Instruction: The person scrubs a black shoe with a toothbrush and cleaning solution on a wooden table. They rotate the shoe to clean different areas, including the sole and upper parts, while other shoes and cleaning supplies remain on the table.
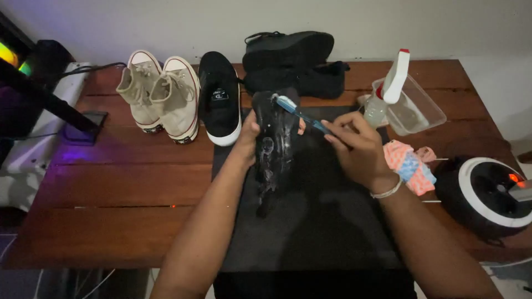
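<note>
While our left hand (247, 138) wraps around the side of a black shoe (274, 145), closed on it and holding it up over the black mat (310, 221), our right hand (354, 149) pinches a blue toothbrush (299, 113) by its handle, fingers closed tight on it. The white bristle head of the toothbrush rests against the upper end of the black shoe, and we can see pale soapy streaks down the shoe's wet surface. The mat lies on the wooden surface (122, 188) and the black shoe sits above its upper left part.

Just left of the black shoe stands a black slip-on sneaker (219, 99) with a white sole, and further left of that a pair of cream high-top sneakers (160, 97), side by side and touching. Behind the black shoe, against the wall, lie dark boots (293, 63), one stacked on the other. Right of the black shoe a spray bottle (388, 88) with a white and red trigger stands beside a clear plastic tub (415, 108). A pink and blue cloth (410, 166) lies bunched just beyond our right wrist, which wears a thin white bracelet (386, 192). Further right sits a round black and white device (487, 194).
</note>
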